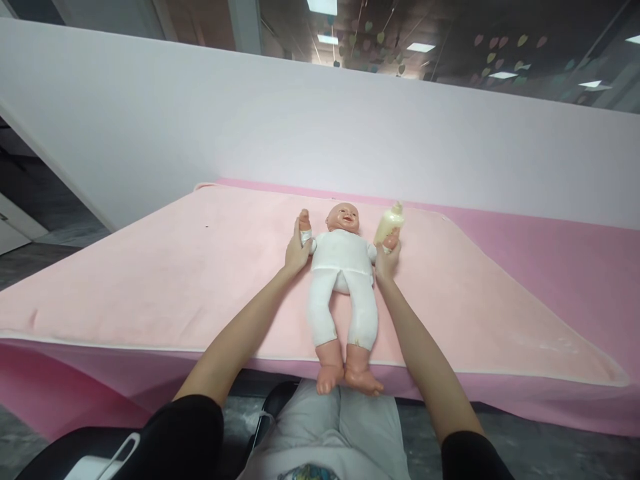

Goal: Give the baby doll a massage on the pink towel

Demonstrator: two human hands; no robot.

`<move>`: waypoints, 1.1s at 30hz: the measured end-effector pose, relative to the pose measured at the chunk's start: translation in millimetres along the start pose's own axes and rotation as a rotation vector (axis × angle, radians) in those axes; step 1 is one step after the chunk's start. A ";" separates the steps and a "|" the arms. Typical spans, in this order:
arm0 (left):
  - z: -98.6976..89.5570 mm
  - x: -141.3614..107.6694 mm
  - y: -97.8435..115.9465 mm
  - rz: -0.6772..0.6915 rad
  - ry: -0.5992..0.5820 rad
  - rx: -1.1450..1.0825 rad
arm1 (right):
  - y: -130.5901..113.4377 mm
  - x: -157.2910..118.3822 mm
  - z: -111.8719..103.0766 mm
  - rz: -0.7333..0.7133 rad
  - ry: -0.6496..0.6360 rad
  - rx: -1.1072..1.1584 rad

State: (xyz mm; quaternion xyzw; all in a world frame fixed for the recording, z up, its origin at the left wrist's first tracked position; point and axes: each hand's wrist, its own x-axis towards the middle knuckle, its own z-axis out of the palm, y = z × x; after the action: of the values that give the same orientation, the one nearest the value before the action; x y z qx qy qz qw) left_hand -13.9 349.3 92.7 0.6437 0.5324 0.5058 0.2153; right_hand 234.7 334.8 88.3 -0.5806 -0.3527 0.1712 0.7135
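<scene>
A baby doll [343, 250] in a white cloth suit lies on its back on a pale pink mat [150, 280]. Its head points away from me, and its bare feet hang over the near edge. My left hand [297, 253] is closed around the doll's arm on the left, by the wrist. On the other side, my right hand [387, 261] grips the doll's other arm. A pale yellow bottle [385, 223] with a narrow tip is right behind that doll hand; whether it touches my fingers I cannot tell.
Under the mat is a pink-covered table [560, 260]. A white partition [320, 133] rises along its far side, with glass above it. A white object with a loop handle [105, 463] sits on a black chair at lower left.
</scene>
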 end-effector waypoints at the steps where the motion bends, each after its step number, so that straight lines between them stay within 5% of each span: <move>1: -0.9 -0.2 2.6 0.038 -0.038 0.069 | -1.7 -2.7 0.3 -0.062 -0.059 -0.046; 7: 0.7 -6.0 24.3 0.124 -0.186 0.467 | -10.3 -10.0 0.2 -0.375 -0.394 -0.314; 12: 2.8 -14.1 35.4 0.223 -0.247 0.692 | -16.3 -12.3 -0.2 -0.469 -0.513 -0.459; 24: 3.2 -12.8 29.4 0.242 -0.251 0.530 | -20.2 -13.7 -1.5 -0.499 -0.551 -0.449; 33: 3.6 -6.5 10.9 0.162 -0.149 0.310 | -21.7 -15.8 -1.3 -0.309 -0.434 -0.199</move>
State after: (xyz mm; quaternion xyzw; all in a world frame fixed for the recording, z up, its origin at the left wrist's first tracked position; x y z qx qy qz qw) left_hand -5.1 340.7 97.5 0.7457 0.5328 0.3843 0.1110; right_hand 221.1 317.8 104.0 -0.5371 -0.5966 0.1453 0.5784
